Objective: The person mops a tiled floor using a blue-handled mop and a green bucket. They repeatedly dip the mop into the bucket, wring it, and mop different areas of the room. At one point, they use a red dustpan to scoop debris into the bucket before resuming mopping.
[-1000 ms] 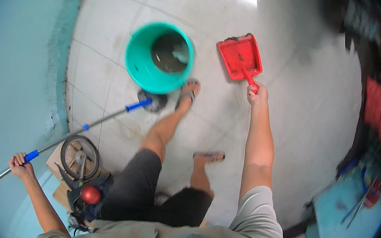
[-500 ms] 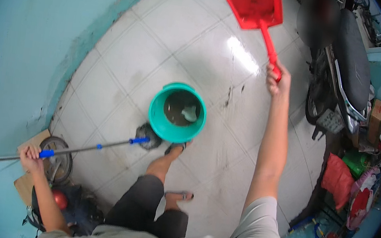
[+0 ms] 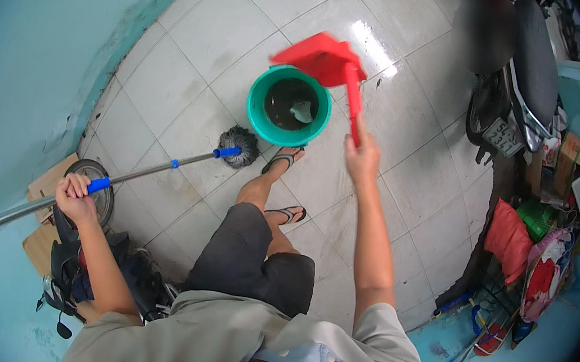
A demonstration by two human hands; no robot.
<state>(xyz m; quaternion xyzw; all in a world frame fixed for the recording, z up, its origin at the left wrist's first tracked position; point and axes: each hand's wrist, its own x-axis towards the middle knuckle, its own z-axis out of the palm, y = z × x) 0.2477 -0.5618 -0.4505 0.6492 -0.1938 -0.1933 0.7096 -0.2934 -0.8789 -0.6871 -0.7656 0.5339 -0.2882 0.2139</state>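
My right hand (image 3: pixel 363 157) is closed round the handle of a red dustpan (image 3: pixel 328 61). The pan is tilted, its near side at the far rim of a green bucket (image 3: pixel 283 138); I cannot tell whether they touch. Dark, murky water lies in the bucket, with a pale scrap (image 3: pixel 302 112) in it that I cannot identify. On the left, my left hand (image 3: pixel 76 200) grips the metal and blue pole of a mop (image 3: pixel 135 173). The grey stringy mop head (image 3: pixel 237 147) rests on the tiles just left of my foot, below the bucket.
A parked motorbike (image 3: pixel 533 88) stands at the upper right. Boxes (image 3: pixel 569 161), a red bag (image 3: pixel 507 240) and other goods crowd the right wall. Another two-wheeler's wheel (image 3: pixel 104 205) is at the lower left, by the blue wall (image 3: pixel 37 56). Pale tiles cover the floor (image 3: pixel 405 188).
My right hand has brought the dustpan nearer and leftward, from the far floor to the bucket, turning the pan. My left hand still holds the mop, and the whole view has shifted.
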